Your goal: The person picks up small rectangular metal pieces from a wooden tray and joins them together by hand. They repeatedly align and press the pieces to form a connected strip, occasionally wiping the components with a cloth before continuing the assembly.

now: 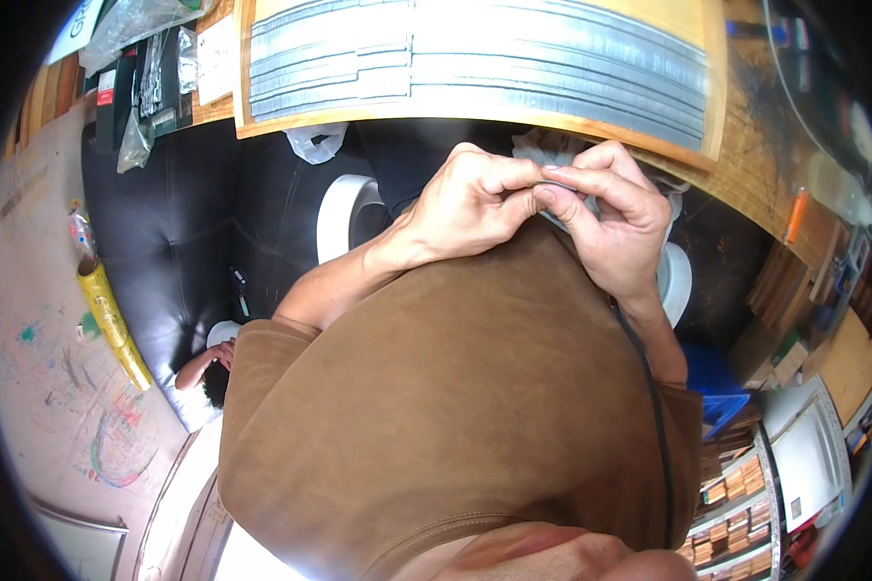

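Close in front of my chest, my left hand and my right hand meet with their fingertips together. Between them they pinch a small thin grey piece; most of it is hidden by the fingers, so its kind cannot be made out. Both hands are closed on it. Just beyond them, on the table, lies a shallow wooden tray with a pale raised rim. Long grey flat strips lie side by side in it, some ending in steps.
The wooden table carries plastic-wrapped items at left and an orange marker at right. White chair arms flank me. A black padded floor surface holds a yellow tube; another person's arm shows at left.
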Demonstrator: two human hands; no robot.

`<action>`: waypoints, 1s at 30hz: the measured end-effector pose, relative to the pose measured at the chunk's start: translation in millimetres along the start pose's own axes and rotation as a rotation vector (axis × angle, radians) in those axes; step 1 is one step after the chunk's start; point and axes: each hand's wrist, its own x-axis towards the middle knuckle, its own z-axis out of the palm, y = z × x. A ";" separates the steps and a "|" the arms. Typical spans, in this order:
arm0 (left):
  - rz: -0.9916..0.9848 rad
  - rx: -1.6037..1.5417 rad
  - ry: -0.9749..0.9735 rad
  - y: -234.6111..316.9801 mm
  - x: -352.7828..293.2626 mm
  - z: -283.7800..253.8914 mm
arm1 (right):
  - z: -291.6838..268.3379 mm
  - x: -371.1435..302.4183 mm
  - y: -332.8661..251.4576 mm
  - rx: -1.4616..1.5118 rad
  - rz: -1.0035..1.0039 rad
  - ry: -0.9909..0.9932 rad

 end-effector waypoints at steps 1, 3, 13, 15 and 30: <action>0.001 -0.008 0.022 0.1 0.1 1.4 | -0.2 0.6 -0.6 -0.008 0.005 -0.004; 0.004 -0.023 0.067 -0.1 0.8 4.7 | -0.7 2.2 -2.8 -0.022 0.015 -0.011; -0.047 -0.002 0.020 2.3 -3.7 5.6 | -0.5 -1.2 -4.4 -0.010 0.005 -0.013; -0.043 0.008 0.020 0.9 -4.5 6.1 | -1.0 -1.6 -3.1 -0.004 0.000 -0.012; -0.033 -0.032 0.035 7.5 -6.3 6.4 | -5.7 -0.8 0.6 0.058 -0.032 -0.037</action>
